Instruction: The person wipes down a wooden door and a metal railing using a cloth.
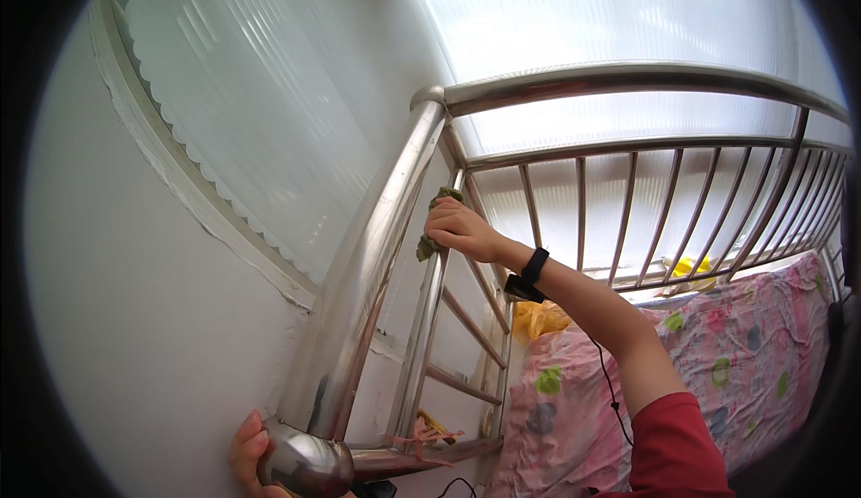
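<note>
My right hand (464, 230) is wrapped around a crumpled green cloth (430, 246), pressed against a thin stainless steel rail (422, 323) of the metal railing. Parts of the cloth stick out above and below my fingers. At the lower left, my left hand (247, 456) grips the rounded steel corner joint (308, 457) from its outer side; some of its fingers are hidden behind the joint. From this joint a thick, shiny steel tube (363, 263) runs up to the far corner.
Barred railing (629, 215) spans the right, before translucent ribbed panels (605, 14). A white wall (155, 310) stands close at left. Below lie pink patterned fabric (713, 357), an orange plastic bag (538, 320) and a dark cable (612, 390). Pink string (427, 434) is tied near the lower tube.
</note>
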